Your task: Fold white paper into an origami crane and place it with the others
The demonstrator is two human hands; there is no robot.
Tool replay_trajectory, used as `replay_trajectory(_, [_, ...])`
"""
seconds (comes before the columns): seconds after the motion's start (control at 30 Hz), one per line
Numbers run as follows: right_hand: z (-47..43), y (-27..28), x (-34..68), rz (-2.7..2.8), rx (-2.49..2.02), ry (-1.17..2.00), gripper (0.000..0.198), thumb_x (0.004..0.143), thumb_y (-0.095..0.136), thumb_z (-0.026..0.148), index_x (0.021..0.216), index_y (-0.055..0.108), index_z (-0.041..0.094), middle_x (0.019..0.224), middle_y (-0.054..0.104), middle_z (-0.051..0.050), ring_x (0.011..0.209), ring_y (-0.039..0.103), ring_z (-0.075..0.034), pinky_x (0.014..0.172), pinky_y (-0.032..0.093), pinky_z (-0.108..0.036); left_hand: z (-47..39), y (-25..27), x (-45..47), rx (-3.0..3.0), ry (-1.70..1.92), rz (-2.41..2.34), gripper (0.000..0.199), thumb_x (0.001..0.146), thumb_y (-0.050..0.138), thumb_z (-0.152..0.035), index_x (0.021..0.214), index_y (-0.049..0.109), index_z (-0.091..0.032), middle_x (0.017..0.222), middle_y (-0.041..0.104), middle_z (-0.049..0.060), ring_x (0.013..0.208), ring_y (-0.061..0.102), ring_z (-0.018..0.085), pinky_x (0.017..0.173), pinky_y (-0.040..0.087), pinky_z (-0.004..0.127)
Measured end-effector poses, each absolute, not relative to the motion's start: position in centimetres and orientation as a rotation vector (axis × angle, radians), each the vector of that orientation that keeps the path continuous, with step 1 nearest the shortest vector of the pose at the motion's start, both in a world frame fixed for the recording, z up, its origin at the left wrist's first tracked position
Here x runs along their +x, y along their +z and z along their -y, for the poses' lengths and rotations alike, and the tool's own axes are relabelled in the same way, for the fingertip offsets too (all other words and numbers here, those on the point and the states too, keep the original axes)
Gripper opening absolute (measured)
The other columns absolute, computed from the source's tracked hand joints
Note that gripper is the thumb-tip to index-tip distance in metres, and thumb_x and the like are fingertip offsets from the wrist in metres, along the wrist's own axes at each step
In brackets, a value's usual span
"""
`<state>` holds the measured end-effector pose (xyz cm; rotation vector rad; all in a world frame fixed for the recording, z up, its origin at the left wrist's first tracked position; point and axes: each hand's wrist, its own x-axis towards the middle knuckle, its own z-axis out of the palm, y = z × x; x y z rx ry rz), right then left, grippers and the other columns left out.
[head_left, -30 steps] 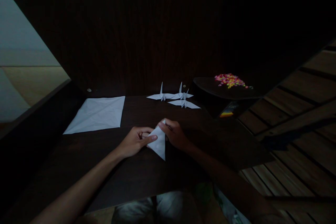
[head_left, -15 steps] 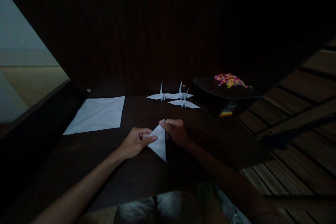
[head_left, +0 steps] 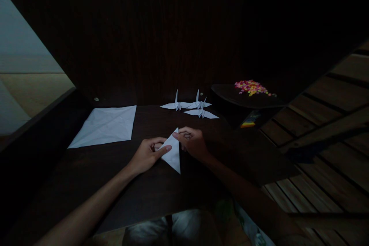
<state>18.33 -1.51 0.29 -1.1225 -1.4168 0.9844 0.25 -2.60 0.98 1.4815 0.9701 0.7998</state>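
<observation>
In the head view, a small white triangle of folded paper [head_left: 173, 158] is held near the centre of the frame, above the dark brown wooden table [head_left: 138, 200]. It is pinched at its left corner by the left hand [head_left: 148, 155], thumb laid flat across the face and fingers curled behind; near its upper tip it is gripped by the right hand [head_left: 191, 143], thumb on the front, fingers bent behind. A fold appears to be being aligned or creased; for this, the layers would need to be kept flat and the edges matched before pressure is applied. Both forearms are angled inward from the lower corners, wrists low. A white, creased, four-sided paper sheet [head_left: 105, 125] is laid at centre left; three white folded-paper birds [head_left: 201, 113] are grouped above the hands.
</observation>
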Motion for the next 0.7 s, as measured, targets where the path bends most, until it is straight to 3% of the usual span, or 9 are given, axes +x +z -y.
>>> replay_trajectory(0.07, [1.5, 0.2, 18.2, 1.366, -1.15, 1.022, 0.026, 0.072, 0.068, 0.04, 0.077, 0.066, 0.015, 0.051, 0.059, 0.003, 0.035, 0.047, -0.007, 0.032, 0.035, -0.018, 2.5, 0.4, 0.3, 1.53, 0.891, -1.018, 0.049, 0.075, 0.069, -0.039, 0.116, 0.064, -0.013, 0.08, 0.072, 0.005, 0.068, 0.061, 0.016, 0.062, 0.048, 0.024])
replay_trajectory(0.17, [1.6, 0.2, 18.0, 1.346, -1.165, 1.051, 0.025, 0.076, 0.065, 0.039, 0.075, 0.067, 0.014, 0.043, 0.053, 0.004, 0.032, 0.045, -0.007, 0.031, 0.035, -0.017, 2.5, -0.4, 0.4, 1.623, 0.921, -1.103, 0.052, 0.075, 0.068, -0.04, 0.12, 0.063, -0.014, 0.091, 0.074, 0.007, 0.067, 0.059, 0.017, 0.061, 0.049, 0.026])
replay_trajectory(0.3, [1.5, 0.2, 18.1, 1.34, -1.144, 1.089, 0.028, 0.079, 0.061, 0.041, 0.07, 0.065, 0.014, 0.04, 0.052, 0.005, 0.03, 0.043, -0.006, 0.03, 0.034, -0.016, 2.7, -0.4, 0.6, 1.583, 0.904, -1.104, 0.052, 0.074, 0.069, -0.04, 0.119, 0.064, -0.013, 0.087, 0.074, 0.005, 0.063, 0.058, 0.016, 0.06, 0.049, 0.026])
replay_trajectory(0.43, [1.3, 0.1, 18.4, 1.322, -1.093, 1.168, 0.028, 0.076, 0.064, 0.042, 0.07, 0.063, 0.015, 0.041, 0.052, 0.005, 0.029, 0.042, -0.006, 0.03, 0.034, -0.017, 2.7, 0.5, 0.7, 1.37, 0.854, -0.992, 0.065, 0.07, 0.073, -0.038, 0.128, 0.056, -0.013, 0.076, 0.073, 0.003, 0.064, 0.063, 0.016, 0.062, 0.049, 0.026])
replay_trajectory(0.5, [1.2, 0.1, 18.4, 1.318, -1.065, 1.213, 0.028, 0.074, 0.066, 0.042, 0.071, 0.063, 0.015, 0.041, 0.052, 0.006, 0.03, 0.043, -0.006, 0.03, 0.034, -0.017, 2.6, 0.9, 0.6, 1.31, 0.77, -0.928, 0.058, 0.07, 0.074, -0.037, 0.121, 0.062, -0.013, 0.074, 0.072, 0.004, 0.065, 0.065, 0.017, 0.063, 0.05, 0.026])
replay_trajectory(0.6, [1.3, 0.0, 18.3, 1.342, -1.045, 1.255, 0.03, 0.072, 0.067, 0.044, 0.068, 0.062, 0.015, 0.04, 0.05, 0.006, 0.029, 0.042, -0.006, 0.03, 0.033, -0.017, 2.5, 0.9, 0.3, 1.295, 0.643, -0.857, 0.035, 0.07, 0.074, -0.036, 0.096, 0.073, -0.012, 0.078, 0.073, 0.006, 0.068, 0.066, 0.017, 0.063, 0.049, 0.024])
replay_trajectory(0.7, [1.3, -0.1, 18.1, 1.384, -1.084, 1.254, 0.032, 0.072, 0.067, 0.047, 0.067, 0.063, 0.015, 0.038, 0.047, 0.007, 0.029, 0.039, -0.006, 0.031, 0.031, -0.018, 2.5, 0.6, 0.2, 1.31, 0.554, -0.851, 0.028, 0.07, 0.074, -0.037, 0.083, 0.074, -0.012, 0.077, 0.073, 0.006, 0.064, 0.066, 0.016, 0.058, 0.047, 0.022])
